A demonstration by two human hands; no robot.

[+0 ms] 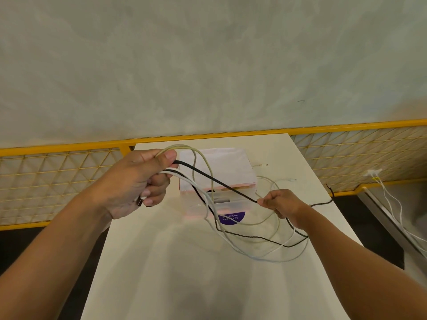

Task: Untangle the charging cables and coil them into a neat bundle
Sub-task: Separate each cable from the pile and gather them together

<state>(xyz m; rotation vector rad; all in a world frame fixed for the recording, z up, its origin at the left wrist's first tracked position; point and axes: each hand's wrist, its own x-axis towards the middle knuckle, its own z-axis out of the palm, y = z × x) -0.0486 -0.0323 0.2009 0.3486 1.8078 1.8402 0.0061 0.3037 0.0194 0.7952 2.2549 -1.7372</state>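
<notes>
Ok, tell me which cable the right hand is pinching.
The black cable, stretched straight between the left hand and the right hand. The white and cream cables only hang from the left hand in slack loops.

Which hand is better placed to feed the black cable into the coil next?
Right, probably. The right hand pinches the black cable partway along its loose run, while the left hand grips the gathered cable loops and should just anchor them.
</notes>
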